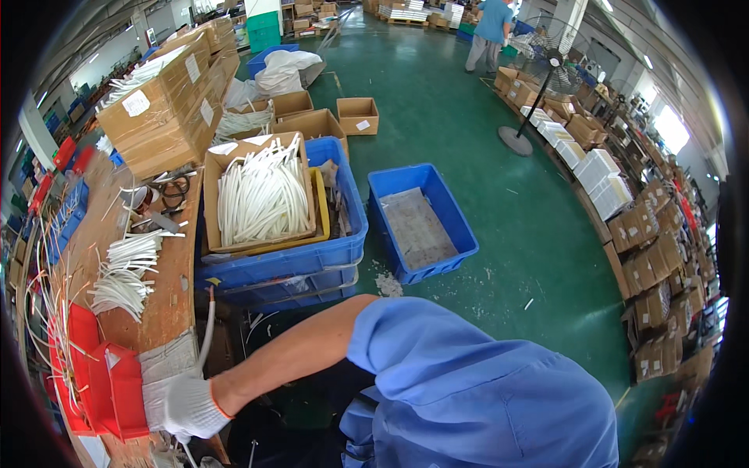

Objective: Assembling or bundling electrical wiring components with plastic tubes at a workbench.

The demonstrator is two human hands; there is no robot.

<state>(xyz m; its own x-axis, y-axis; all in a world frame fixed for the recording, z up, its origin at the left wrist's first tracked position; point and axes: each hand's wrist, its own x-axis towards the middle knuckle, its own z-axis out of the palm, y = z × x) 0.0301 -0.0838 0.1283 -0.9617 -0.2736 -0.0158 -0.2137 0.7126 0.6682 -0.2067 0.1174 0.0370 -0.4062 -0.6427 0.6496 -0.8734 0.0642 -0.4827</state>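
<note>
My right hand (193, 407), in a white knitted glove, is at the wooden bench's near edge, at the lower left. It is closed, its fingertips mostly hidden. A white tube (207, 335) with a copper-coloured tip rises from it, and a white length shows again below the hand. Beside the hand stand red plastic bins (125, 394), with thin white and copper-coloured wires (66, 351) spilling over them. Under the glove lies a greyish-white cloth or pad (168, 359). My left hand does not show; a pale patch at the bottom edge is too unclear to name.
Bundles of cut white tubes (125, 277) lie on the bench (175, 273). A carton of white tubes (261, 191) rests on stacked blue crates (289, 273). Another blue crate (460, 242) stands on the green floor, beyond it a pedestal fan (515, 141) and a person (489, 35). Cartons (655, 265) line the right.
</note>
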